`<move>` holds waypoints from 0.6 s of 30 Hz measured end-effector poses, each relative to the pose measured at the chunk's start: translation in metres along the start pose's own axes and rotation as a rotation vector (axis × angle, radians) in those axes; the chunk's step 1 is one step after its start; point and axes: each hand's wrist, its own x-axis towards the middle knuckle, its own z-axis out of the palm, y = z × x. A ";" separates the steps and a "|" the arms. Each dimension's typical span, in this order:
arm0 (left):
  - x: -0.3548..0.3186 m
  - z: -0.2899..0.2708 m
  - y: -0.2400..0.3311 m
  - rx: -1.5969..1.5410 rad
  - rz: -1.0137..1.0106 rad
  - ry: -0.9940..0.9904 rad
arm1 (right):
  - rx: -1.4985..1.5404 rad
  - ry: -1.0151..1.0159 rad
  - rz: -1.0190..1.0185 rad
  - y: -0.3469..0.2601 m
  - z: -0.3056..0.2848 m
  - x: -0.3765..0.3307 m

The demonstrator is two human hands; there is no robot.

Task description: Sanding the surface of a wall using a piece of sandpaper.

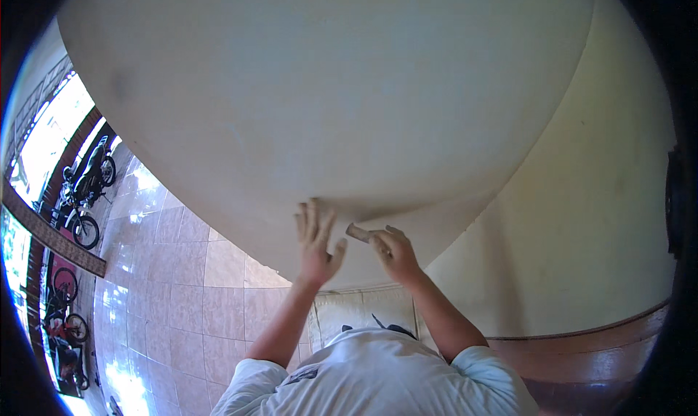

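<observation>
Against cream wall (327, 89): left hand (316, 241) flat, fingers (313, 216) spread, palm pressing surface. Right hand (392, 252) just beside, fingers curled, pinching small brown block (358, 232), likely sanding block, its end touching wall. Risk: block slipping from pinch, grip is only at one end; arms reaching overhead, so footing may wobble. Count: two hands, one block, one wall. Below left: tiled floor (182, 300), several parked motorbikes (87, 183), exact number unclear.

Two hands are raised against one cream wall: the left hand (315, 243) laid flat, the right hand (393, 252) gripping one small brown block (357, 232). At the far left stand what look like four motorbikes (91, 175), though the rim blurs them.
</observation>
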 end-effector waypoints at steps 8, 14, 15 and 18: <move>-0.006 0.022 0.049 -1.313 -0.831 -0.392 | 0.442 -0.018 0.238 -0.012 -0.063 0.032; 0.019 0.014 0.077 -1.461 -0.883 -0.513 | 0.429 -0.040 0.302 -0.018 -0.070 0.042; 0.017 0.017 0.076 -1.442 -0.875 -0.403 | 0.505 0.032 0.263 -0.017 -0.068 0.043; 0.017 0.015 0.072 -1.409 -0.842 -0.226 | 0.568 0.045 0.224 -0.006 -0.065 0.039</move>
